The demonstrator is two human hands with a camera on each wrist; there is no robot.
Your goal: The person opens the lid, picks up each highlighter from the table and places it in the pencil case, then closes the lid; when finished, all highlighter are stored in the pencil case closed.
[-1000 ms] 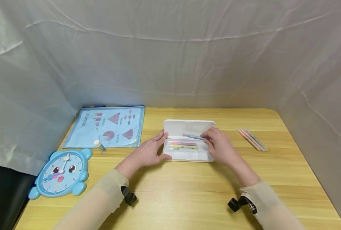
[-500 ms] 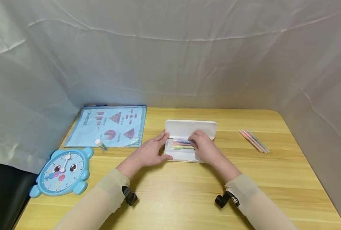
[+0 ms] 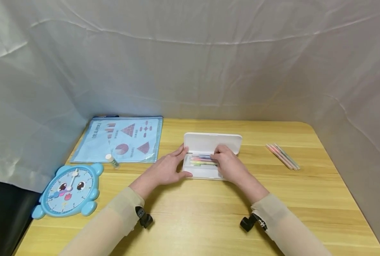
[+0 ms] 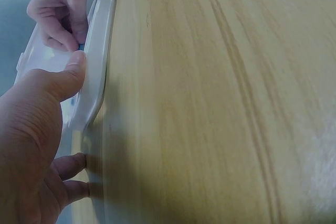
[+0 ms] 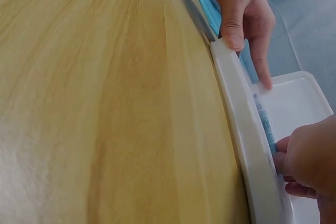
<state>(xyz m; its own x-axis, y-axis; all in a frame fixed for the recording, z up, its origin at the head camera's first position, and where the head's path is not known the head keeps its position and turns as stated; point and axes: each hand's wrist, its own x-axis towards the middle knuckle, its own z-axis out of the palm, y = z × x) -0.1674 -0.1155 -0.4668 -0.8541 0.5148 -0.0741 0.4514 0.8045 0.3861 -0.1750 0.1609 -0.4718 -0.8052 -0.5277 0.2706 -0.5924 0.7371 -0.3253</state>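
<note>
A white pencil case (image 3: 204, 173) lies on the table with its lid (image 3: 205, 143) raised at the back. Colored pens (image 3: 200, 163) lie in its rear compartment. My left hand (image 3: 165, 170) holds the case by its left end, thumb at the front corner and fingers by the hinge side. My right hand (image 3: 229, 165) reaches into the case and pinches a blue pen (image 5: 266, 125), which lies lengthwise inside along the case in the right wrist view. That hand covers the right part of the compartment.
Several pale pens (image 3: 282, 156) lie on the table (image 3: 190, 220) to the right. On the left are a blue document folder (image 3: 126, 142), a small white-capped bottle (image 3: 112, 161) and a blue toy clock (image 3: 69, 192). A grey sheet (image 3: 202, 71) hangs behind the table.
My right hand has brought the blue pen leftward and down from above the case's right end into the compartment. Over the last half second it has barely moved. The left hand stays on the case.
</note>
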